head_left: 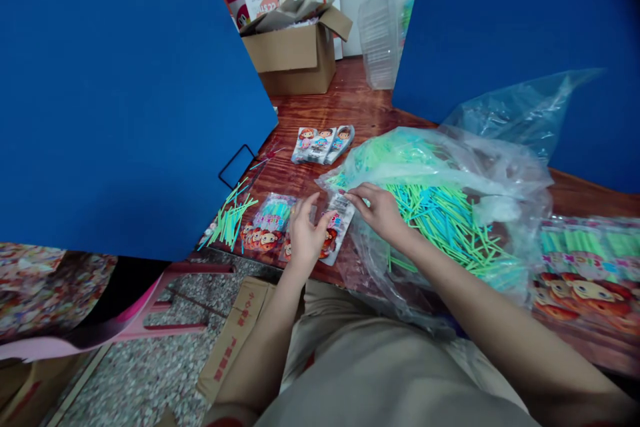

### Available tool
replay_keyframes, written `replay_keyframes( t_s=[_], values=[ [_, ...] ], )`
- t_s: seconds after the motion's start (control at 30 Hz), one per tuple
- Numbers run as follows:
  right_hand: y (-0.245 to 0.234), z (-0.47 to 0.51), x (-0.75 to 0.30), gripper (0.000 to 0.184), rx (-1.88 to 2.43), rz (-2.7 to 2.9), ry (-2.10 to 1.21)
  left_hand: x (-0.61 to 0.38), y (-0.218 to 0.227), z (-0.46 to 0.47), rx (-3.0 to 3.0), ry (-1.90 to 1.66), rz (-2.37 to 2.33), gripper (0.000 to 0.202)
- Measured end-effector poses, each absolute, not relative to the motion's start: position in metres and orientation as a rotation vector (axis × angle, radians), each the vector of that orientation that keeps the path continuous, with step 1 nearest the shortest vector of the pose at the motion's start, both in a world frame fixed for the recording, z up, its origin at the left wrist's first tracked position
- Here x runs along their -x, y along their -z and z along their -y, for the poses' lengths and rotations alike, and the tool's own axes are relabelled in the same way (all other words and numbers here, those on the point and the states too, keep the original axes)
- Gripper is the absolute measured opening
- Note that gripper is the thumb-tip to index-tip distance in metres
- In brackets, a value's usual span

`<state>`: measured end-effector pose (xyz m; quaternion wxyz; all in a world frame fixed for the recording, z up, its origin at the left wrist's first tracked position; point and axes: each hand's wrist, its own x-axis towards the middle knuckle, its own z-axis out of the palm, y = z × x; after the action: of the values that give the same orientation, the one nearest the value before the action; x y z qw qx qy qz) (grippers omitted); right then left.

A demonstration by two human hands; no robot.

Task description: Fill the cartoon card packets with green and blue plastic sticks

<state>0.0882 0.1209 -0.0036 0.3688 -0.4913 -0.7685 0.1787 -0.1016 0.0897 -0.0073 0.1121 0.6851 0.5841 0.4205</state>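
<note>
Though one filled pouch (270, 217) lies done, I find left hand (304, 237) and right hand (383, 212) pinching the held pouch (339, 230), apparently unfilled, with loose sticks (440, 213) aplenty.

both hands extended — left hand (303, 235), right hand (381, 211) — fingers pinching.

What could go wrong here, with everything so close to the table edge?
The packet held by the left hand and right hand sits at the edge of the table, so it might slip to the floor. The loose sticks near that edge could roll off. The big plastic bag overhangs it and may sag, spilling sticks.
</note>
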Motion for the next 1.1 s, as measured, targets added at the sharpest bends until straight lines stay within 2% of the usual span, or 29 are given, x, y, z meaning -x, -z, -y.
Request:
replay_keyframes(
  t_s=[0.13, 0.33, 0.53, 0.7, 0.83, 0.93, 1.1],
  values=[
    [0.0, -0.121, -0.091, 0.037, 1.282, 1.834, -0.533, 0.092, 0.009, -0.109, -1.916, -1.186, -1.622, 0.018],
    [0.019, -0.131, -0.092, 0.028, 1.549, 2.004, -0.545, 0.094, 0.028, -0.122, -1.966, -0.894, -1.723, 0.019],
    [0.03, -0.132, -0.092, 0.037, 1.541, 2.026, -0.549, 0.097, 0.026, -0.115, -1.942, -1.216, -1.717, 0.021],
    [0.006, -0.122, -0.095, 0.039, 1.305, 1.73, -0.558, 0.088, 0.004, -0.102, -1.518, -1.299, -1.586, 0.02],
    [-0.02, -0.109, -0.1, 0.044, 1.055, 1.567, -0.847, 0.078, -0.018, -0.089, -1.428, -1.248, -1.438, 0.016],
    [-0.031, -0.101, -0.103, 0.038, 1.062, 1.578, -0.91, 0.071, -0.026, -0.082, -1.383, -1.171, -1.327, 0.014],
    [-0.029, -0.084, -0.113, 0.037, 1.202, 1.589, -0.829, 0.056, -0.018, -0.071, -1.332, -1.126, -1.232, 0.018]
  ],
)
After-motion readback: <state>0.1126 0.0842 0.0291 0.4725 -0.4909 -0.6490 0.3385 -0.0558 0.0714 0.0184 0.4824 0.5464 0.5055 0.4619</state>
